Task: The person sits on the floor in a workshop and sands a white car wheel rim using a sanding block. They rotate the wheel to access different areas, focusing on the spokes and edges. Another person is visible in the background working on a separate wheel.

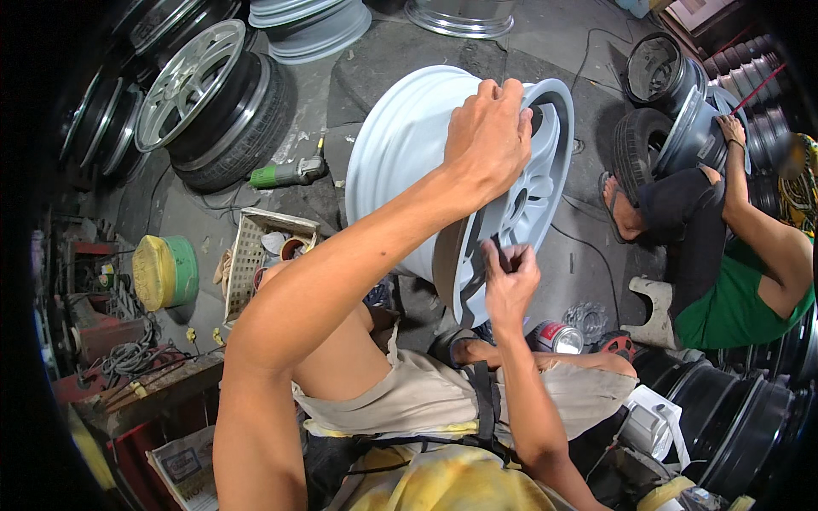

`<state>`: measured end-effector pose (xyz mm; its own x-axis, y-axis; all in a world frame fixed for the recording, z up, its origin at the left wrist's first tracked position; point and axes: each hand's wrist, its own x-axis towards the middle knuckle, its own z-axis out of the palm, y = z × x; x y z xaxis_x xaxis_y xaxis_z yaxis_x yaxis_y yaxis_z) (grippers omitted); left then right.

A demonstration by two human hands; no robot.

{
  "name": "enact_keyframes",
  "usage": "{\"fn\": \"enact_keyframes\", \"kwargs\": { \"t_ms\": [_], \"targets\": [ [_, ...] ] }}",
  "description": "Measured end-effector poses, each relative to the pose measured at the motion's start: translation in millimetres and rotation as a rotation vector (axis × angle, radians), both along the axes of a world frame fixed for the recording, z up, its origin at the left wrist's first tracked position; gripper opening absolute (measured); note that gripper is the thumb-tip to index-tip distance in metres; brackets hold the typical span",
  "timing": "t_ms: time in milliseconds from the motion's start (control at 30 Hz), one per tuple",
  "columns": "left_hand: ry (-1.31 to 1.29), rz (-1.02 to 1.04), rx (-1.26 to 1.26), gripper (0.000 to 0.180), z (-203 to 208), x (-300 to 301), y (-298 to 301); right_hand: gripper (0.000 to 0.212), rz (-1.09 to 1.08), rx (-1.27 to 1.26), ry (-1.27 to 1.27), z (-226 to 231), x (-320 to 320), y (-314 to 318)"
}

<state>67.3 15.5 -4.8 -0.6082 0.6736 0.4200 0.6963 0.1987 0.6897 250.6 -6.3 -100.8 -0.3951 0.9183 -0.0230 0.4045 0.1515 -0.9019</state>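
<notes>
A pale grey alloy wheel rim [409, 145] stands on edge between my legs, its spoked face turned to the right. My left hand [487, 136] reaches over its top, fingers bent around the front lip. Lower down, my right hand [511, 277] is closed in a pinch beside the spokes. A small dark strip [495, 245] shows between its thumb and fingers; its material is too small to make out. A wide dark band runs along the near lower lip of the rim.
A green angle grinder [290, 173] and a plastic basket [247, 243] of odds and ends lie left. A tyred wheel [230, 128] stands beyond. A tin can [558, 337] sits by my foot. At right, a co-worker in a green shirt [741, 294] handles another rim [694, 132]. Cables cross the floor.
</notes>
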Motion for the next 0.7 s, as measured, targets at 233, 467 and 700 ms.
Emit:
{"fn": "enact_keyframes", "kwargs": {
  "t_ms": [233, 467, 700],
  "targets": [
    [0.006, 0.003, -0.004, 0.019, -1.6, 5.1, -0.7, 0.040, -0.014, -0.043, 0.079, -8.0, 6.9, -15.0],
    [0.022, 0.015, -0.002, 0.020, -1.0, 10.8, 7.3, 0.041, -0.001, -0.034, 0.038, -23.9, 16.9, -21.8],
    [0.027, 0.007, -0.025, 0.020, 0.7, 6.2, 6.3, 0.044, -0.060, -0.002, 0.046, -15.1, 11.9, -32.5]
  ]
}}
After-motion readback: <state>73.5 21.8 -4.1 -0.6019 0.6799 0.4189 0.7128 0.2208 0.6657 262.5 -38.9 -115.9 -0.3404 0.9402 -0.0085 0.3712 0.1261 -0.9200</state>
